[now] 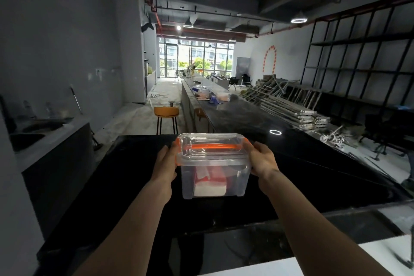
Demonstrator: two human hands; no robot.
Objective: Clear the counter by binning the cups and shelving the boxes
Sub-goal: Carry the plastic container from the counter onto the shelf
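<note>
A clear plastic box [214, 164] with orange latches, clasped at both ends by the left hand [165, 163] and right hand [262, 159], is the only obstacle on the near stretch of the black counter [302, 177]. Bare surface lies open from the box to the left edge, the right edge and the near edge. Toward the counter's far end, a cluster of containers [209, 94] blocks passage.
</note>
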